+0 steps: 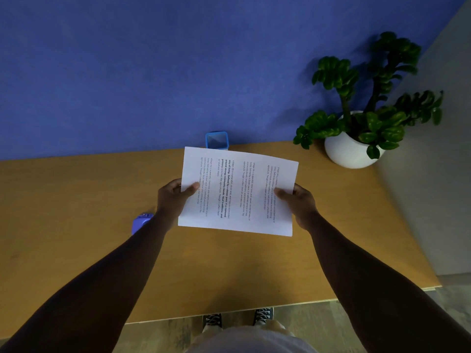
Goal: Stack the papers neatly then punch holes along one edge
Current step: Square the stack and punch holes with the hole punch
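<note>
A stack of white printed papers [238,192] is held up above the wooden desk [76,225], its text running sideways. My left hand [173,200] grips the stack's left edge, thumb on top. My right hand [299,202] grips the right edge the same way. A purple hole punch [141,221] sits on the desk to the left, partly hidden behind my left forearm.
A blue pen holder [216,140] stands at the desk's back edge against the blue wall, just behind the papers. A white pot with a green plant [356,128] occupies the back right corner. The desk's front edge runs above my shoes.
</note>
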`<state>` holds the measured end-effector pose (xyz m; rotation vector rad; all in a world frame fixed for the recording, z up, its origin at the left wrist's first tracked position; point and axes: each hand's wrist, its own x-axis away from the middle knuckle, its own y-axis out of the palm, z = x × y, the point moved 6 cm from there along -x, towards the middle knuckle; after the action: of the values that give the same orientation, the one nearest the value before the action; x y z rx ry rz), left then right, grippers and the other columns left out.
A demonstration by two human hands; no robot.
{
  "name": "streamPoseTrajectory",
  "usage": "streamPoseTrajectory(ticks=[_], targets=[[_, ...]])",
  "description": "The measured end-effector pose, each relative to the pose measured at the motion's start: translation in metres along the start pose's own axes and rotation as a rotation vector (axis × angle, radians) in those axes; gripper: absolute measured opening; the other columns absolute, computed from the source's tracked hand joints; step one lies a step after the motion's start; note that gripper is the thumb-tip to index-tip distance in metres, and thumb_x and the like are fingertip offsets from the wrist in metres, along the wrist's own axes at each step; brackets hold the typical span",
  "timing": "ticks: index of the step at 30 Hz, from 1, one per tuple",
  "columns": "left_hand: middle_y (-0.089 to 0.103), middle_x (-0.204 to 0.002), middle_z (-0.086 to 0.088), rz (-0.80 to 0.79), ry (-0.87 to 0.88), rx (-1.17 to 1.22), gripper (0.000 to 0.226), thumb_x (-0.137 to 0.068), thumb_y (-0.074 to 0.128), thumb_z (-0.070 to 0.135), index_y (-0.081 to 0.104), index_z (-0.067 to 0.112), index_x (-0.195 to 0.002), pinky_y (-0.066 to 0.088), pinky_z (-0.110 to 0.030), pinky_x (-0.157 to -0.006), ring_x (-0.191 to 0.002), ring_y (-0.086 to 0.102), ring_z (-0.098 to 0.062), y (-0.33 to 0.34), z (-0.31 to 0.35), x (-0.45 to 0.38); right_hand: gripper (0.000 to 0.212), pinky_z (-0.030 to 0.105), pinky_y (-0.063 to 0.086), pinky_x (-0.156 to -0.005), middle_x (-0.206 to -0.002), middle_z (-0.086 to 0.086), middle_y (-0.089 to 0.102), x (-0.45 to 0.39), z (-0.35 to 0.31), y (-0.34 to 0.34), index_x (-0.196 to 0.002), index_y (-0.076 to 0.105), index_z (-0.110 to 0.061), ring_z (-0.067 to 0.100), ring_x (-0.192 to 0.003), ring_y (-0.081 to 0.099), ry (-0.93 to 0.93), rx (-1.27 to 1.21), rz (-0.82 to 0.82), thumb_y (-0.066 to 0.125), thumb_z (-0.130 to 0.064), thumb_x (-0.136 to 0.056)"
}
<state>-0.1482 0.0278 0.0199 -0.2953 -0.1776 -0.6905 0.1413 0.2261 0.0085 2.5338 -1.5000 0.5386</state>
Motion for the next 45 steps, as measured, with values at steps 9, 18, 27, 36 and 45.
streamPoseTrajectory(ticks=[9,18,27,36,45], targets=[[0.07,-0.091,0.003,0.062,-0.163,0.171,0.033,-0.082,0.08,0.026,0.072,0.016,-0.112,0.05,-0.019,-0.057,-0.074,0.063,-0.009,-0.009,-0.012,0.002,0.013,0.031,0.059,-0.06,-0.095,0.0,0.077,-0.001,0.002,-0.006,-0.1,0.072,-0.018,0.019,-0.082,0.075,0.051,-0.179,0.059,0.071,-0.014,-0.087],[0.073,-0.098,0.004,-0.01,-0.323,0.474,0.022,-0.082,0.08,0.024,0.073,0.018,-0.102,0.057,-0.021,-0.078,-0.084,0.067,-0.006,0.021,-0.014,0.011,0.028,0.043,0.059,-0.079,-0.114,0.006,0.073,-0.001,0.009,0.008,-0.117,0.066,-0.012,0.027,-0.101,0.07,0.108,-0.39,0.072,0.066,-0.008,-0.09],[0.074,-0.112,0.004,-0.084,-0.267,0.503,0.03,-0.085,0.077,0.019,0.068,0.022,-0.113,0.058,-0.029,-0.075,-0.103,0.07,-0.014,0.063,0.009,0.017,0.039,0.056,0.05,-0.098,-0.128,0.014,0.065,0.0,0.01,0.028,-0.129,0.058,-0.011,0.034,-0.116,0.062,0.133,-0.47,-0.008,0.062,-0.002,-0.092],[0.066,-0.104,-0.004,-0.07,-0.191,0.426,0.01,-0.09,0.072,0.019,0.075,0.024,-0.082,0.046,-0.042,-0.085,-0.095,0.059,-0.024,0.06,0.02,0.009,0.047,0.056,0.049,-0.099,-0.125,0.011,0.066,-0.003,0.015,0.03,-0.124,0.058,-0.013,0.033,-0.118,0.06,0.225,-0.379,-0.086,0.072,0.001,-0.081],[0.064,-0.101,-0.009,-0.171,-0.067,0.261,0.01,-0.091,0.071,0.023,0.07,0.013,-0.093,0.042,-0.045,-0.078,-0.089,0.05,-0.028,0.048,0.032,0.002,0.04,0.03,0.059,-0.067,-0.107,0.003,0.071,0.0,0.02,0.019,-0.103,0.065,-0.018,0.021,-0.098,0.067,0.209,-0.277,0.028,0.078,0.004,-0.073]])
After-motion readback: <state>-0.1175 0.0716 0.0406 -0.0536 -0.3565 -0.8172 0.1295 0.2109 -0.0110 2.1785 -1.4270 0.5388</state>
